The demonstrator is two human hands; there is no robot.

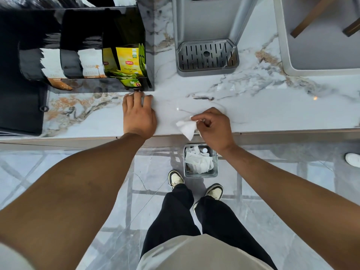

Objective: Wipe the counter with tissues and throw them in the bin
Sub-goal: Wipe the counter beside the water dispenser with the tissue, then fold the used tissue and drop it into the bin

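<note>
My right hand (213,127) pinches a crumpled white tissue (186,128) at the front edge of the marble counter (263,112); the tissue hangs partly past the edge. Straight below it on the floor stands a small square metal bin (215,168) holding several crumpled white tissues. My left hand (139,115) rests flat on the counter, fingers spread, empty, just in front of a black tea organiser (109,86). A faint curved wet streak marks the counter beyond the right hand.
The black organiser holds yellow Lipton tea bags (129,61) and sachets. A grey drinks machine with a slotted drip tray (207,55) stands behind. A sink (321,55) is at the back right. My shoes (176,178) stand beside the bin.
</note>
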